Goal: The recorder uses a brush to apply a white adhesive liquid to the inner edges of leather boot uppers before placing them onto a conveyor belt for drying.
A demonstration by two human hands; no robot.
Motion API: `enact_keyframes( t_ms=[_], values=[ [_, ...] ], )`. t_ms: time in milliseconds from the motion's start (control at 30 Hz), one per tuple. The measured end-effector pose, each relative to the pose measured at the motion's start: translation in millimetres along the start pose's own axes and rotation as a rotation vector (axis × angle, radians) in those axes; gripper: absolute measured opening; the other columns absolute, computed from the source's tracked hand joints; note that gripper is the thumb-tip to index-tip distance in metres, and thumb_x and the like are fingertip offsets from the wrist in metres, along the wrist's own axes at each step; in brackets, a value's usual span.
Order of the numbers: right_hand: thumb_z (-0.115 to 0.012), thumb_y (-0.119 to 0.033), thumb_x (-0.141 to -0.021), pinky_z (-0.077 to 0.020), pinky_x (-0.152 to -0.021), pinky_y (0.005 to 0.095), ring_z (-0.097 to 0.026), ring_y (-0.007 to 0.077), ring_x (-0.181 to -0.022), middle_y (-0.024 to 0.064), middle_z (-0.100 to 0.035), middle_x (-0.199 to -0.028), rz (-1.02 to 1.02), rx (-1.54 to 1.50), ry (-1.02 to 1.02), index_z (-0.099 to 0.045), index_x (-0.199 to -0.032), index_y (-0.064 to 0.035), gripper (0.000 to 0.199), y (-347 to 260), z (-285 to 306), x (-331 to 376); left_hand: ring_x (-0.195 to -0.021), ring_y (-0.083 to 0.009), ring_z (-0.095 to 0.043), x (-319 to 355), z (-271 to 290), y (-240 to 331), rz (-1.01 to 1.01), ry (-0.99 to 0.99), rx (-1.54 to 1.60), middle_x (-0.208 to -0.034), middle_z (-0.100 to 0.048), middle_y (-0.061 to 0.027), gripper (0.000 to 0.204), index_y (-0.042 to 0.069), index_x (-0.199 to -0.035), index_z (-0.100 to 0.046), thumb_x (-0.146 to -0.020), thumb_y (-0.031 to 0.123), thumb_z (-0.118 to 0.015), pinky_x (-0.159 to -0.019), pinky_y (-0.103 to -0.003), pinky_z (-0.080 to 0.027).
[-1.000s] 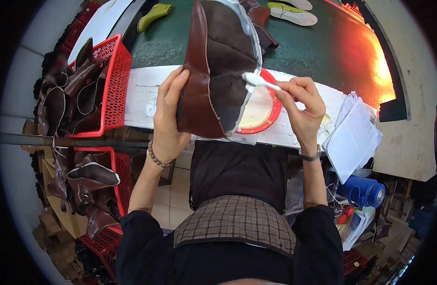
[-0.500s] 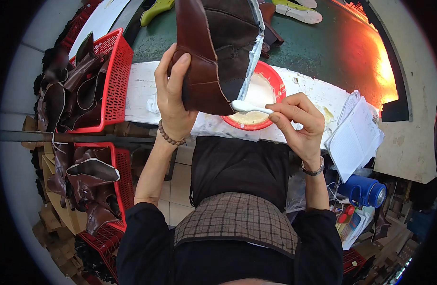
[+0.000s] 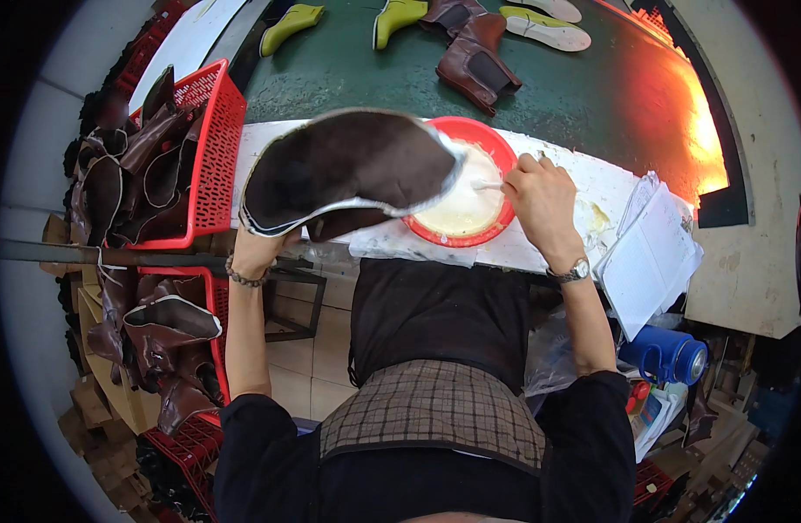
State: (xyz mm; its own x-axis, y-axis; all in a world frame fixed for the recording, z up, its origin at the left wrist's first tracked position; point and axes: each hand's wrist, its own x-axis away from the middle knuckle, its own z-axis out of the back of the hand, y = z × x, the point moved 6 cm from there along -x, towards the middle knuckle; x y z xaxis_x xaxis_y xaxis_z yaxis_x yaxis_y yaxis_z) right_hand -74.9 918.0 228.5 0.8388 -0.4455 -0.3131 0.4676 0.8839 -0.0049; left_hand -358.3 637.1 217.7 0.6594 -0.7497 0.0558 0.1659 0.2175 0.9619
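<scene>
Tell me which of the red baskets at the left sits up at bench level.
The upper red basket, filled with dark brown boot uppers, stands beside the white bench top. The lower red basket sits beneath it, under the bench edge.

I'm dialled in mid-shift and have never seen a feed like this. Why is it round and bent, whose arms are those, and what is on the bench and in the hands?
There is no machine here. The view comes from a wide fisheye camera worn on a person's head, looking down, so straight edges bend near the rim and the person's own forearms come up from the lower edge.

The left hand holds up a dark brown boot upper with a pale edge. The right hand holds a small white brush over a red bowl of creamy white paste on the white bench edge.

Behind lies a green surface with a brown boot piece and yellow-green lasts. To the left, red baskets hold more brown boot pieces. To the right are white papers and a blue flask.
</scene>
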Motion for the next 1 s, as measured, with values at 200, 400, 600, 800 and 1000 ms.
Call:
enact_keyframes(
  t_ms=[200,400,600,800,1000],
  values=[
    [-0.083,-0.011,-0.078,-0.0508,-0.068,0.0355,-0.066,0.0177,-0.078,0.0052,-0.069,-0.085,-0.207,-0.788,0.215,-0.082,-0.096,-0.0115,0.018,26.0,44.5,2.3,-0.049,-0.0096,-0.041,12.0,-7.1,-36.8,0.248,-0.373,0.453,-0.066,-0.053,-0.0041,0.018,0.001,-0.079,-0.057,-0.075,-0.017,-0.057,-0.044,-0.027,-0.025],
    [-0.085,-0.002,-0.077,-0.0481,-0.079,0.0283,-0.061,0.0140,-0.090,0.0030,-0.068,-0.091,0.119,-0.838,0.327,-0.081,-0.100,-0.0079,0.024,-0.2,80.1,-13.6,-0.048,-0.0086,-0.037,11.3,-40.5,-22.7,0.282,-0.484,0.540,-0.065,-0.052,-0.0062,0.010,-0.004,-0.081,-0.061,-0.078,-0.013,-0.058,-0.044,-0.028,-0.024],
    [-0.086,-0.009,-0.076,-0.0396,-0.085,0.0313,-0.062,0.0154,-0.086,0.0003,-0.069,-0.087,0.000,-0.802,0.325,-0.081,-0.095,-0.0112,0.020,17.6,66.5,13.6,-0.052,-0.0079,-0.035,5.8,-22.8,-14.2,-0.006,-0.534,0.833,-0.071,-0.058,-0.0071,0.011,-0.008,-0.093,-0.071,-0.085,-0.005,-0.064,-0.047,-0.027,-0.021],
    [-0.085,-0.008,-0.078,-0.0384,-0.086,0.0318,-0.060,0.0149,-0.087,-0.0002,-0.068,-0.088,0.019,-0.793,0.351,-0.081,-0.096,-0.0118,0.019,14.2,72.9,4.0,-0.052,-0.0083,-0.044,10.5,-54.6,0.0,-0.040,-0.516,0.644,-0.090,-0.067,-0.0115,0.065,-0.001,-0.141,-0.053,-0.078,-0.016,-0.061,-0.046,-0.024,-0.028],
    [-0.085,-0.013,-0.080,-0.0370,-0.085,0.0301,-0.061,0.0115,-0.085,-0.0028,-0.068,-0.087,0.161,-0.760,0.328,-0.082,-0.097,-0.0148,0.018,7.4,91.5,-19.6,-0.052,-0.0063,-0.045,16.1,-97.8,37.4,-0.007,-0.699,0.474,-0.105,-0.068,-0.0147,0.096,0.005,-0.161,-0.028,-0.074,-0.021,-0.060,-0.041,-0.022,-0.031]
  ],
)
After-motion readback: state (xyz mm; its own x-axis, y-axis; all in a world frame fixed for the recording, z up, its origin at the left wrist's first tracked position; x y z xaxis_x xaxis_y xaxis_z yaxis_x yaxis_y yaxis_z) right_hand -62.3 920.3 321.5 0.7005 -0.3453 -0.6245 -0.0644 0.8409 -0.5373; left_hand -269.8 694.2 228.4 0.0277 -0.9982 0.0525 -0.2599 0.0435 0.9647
